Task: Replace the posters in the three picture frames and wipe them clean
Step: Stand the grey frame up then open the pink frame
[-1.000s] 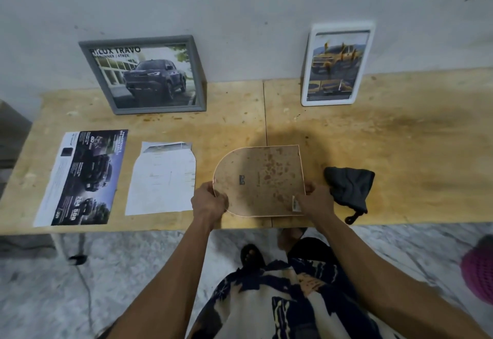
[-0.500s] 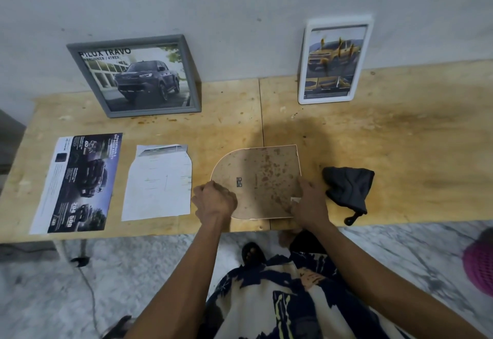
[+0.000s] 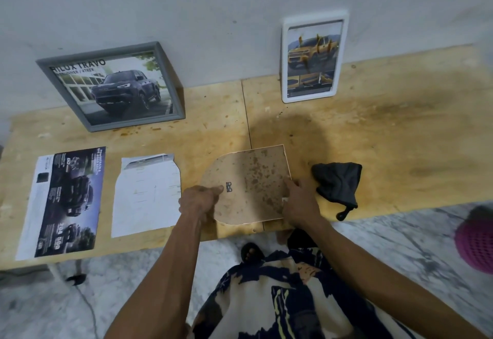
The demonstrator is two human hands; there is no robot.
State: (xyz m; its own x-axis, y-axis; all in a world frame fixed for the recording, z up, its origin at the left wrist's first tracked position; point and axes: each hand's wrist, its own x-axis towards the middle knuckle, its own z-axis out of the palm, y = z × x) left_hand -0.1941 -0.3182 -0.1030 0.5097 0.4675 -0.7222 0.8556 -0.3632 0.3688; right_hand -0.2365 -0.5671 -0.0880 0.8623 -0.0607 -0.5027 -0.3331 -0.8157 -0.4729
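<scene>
arched frame (image 3: pixel 248 184) face-down on table, grey frame (image 3: pixel 112 85), white frame (image 3: pixel 313 57) leaning on wall

The left hand (image 3: pixel 198 200) has been moved off the near left edge of the backing board (image 3: pixel 248 184) and onto its face, its forefinger now laid out toward the small metal hanger (image 3: pixel 229 187). The right hand (image 3: pixel 300 202) has been shifted from the near right corner up along the right edge, fingers spread on the board. The board itself has been turned slightly, its square end now set a little farther back.
</scene>
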